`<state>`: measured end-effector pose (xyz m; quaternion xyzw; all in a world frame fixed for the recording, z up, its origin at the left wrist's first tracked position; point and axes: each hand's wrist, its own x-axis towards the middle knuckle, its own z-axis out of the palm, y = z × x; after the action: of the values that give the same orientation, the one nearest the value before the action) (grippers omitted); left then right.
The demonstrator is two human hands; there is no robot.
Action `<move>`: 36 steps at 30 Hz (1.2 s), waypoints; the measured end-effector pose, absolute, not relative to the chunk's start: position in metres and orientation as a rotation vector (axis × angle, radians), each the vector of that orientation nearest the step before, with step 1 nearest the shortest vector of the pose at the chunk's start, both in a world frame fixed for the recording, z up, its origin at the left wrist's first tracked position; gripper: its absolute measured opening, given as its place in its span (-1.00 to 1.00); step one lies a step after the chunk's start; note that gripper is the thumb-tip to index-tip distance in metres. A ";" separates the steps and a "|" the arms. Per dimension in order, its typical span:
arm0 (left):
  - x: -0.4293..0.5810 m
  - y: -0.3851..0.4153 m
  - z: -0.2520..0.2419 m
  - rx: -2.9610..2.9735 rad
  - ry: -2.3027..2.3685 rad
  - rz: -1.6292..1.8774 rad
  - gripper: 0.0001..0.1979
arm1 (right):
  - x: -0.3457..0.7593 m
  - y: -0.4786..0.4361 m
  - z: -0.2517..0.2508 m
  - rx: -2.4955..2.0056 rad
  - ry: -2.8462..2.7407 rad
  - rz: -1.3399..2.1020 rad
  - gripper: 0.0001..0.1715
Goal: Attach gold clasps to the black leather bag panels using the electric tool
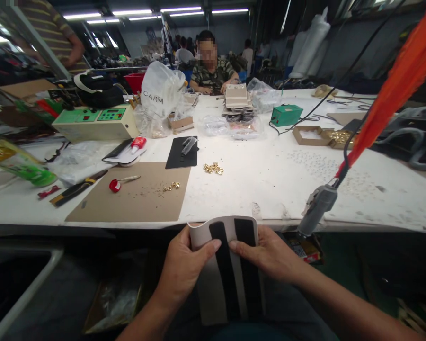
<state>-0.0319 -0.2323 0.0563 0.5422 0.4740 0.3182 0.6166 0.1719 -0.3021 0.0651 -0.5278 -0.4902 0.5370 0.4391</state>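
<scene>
Between my hands is a flexible light-grey panel (230, 279) with two black stripes running down it. It stands upright at the front edge of the table, its top edge bent in a wave. My left hand (188, 260) grips its left side, thumb pressed on the front face. On the other side my right hand (266, 253) holds the panel, thumb lying near the middle. The other fingers of both hands are hidden behind it. Beyond lie two small piles of gold metal pieces (213, 168), one of them on a brown board (159, 208).
A grey electric screwdriver (317, 208) hangs at the right from an orange strap (386, 94). A red-capped brush (115, 185), a black plate (177, 158), a control box (95, 123) and a green box (287, 114) stand farther back. A person (213, 66) sits across the table.
</scene>
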 end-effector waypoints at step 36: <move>0.003 -0.136 -0.016 2.434 0.896 0.740 -0.86 | 0.194 -0.171 0.003 -2.032 -1.448 1.068 -0.77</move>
<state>0.0026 -0.1355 -0.0164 0.8802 0.3239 0.2678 0.2205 0.1937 -0.1714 0.0029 -0.7317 -0.5213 0.3845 0.2122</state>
